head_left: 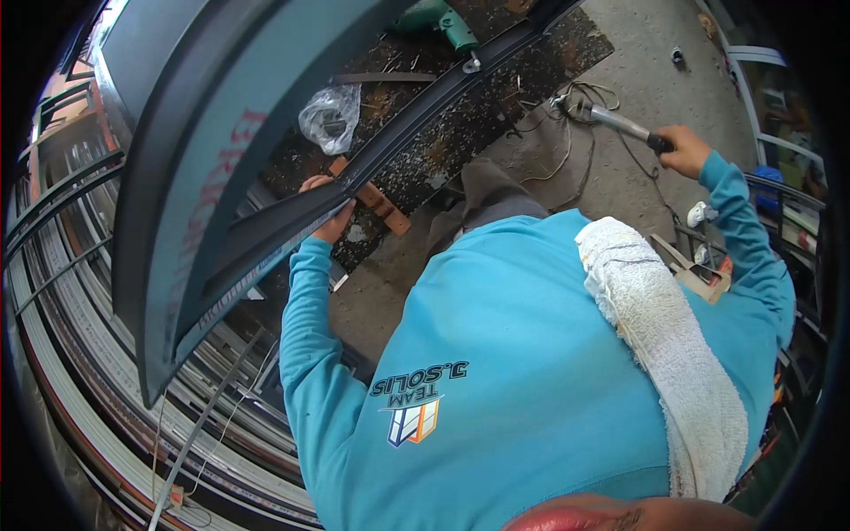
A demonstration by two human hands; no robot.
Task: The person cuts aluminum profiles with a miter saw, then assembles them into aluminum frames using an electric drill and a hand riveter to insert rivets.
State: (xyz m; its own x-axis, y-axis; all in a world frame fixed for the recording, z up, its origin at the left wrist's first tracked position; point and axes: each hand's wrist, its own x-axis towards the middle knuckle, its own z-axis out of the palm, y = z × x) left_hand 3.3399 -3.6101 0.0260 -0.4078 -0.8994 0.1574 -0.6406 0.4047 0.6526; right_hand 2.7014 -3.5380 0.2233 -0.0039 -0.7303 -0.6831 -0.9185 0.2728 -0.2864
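Note:
My left hand (329, 212) is wrapped around a long dark metal frame bar (390, 146), near where it joins a larger grey frame panel (190, 177) with red lettering. A reddish wooden block (382, 209) lies under the bar, just beside the fingers. Out to the right, my right hand (683, 152) grips the black handle of a hammer (620, 122); its silver shaft points toward the bar, and the head is small and hard to make out. Hammer and bar are apart.
A green power drill (447, 25) and a crumpled plastic bag (330, 118) lie on the dark, chip-strewn worktop (562, 53). Cords (580, 159) trail over the concrete floor. Racks of long metal profiles (80, 354) stand at the left. A white towel (664, 345) hangs over my shoulder.

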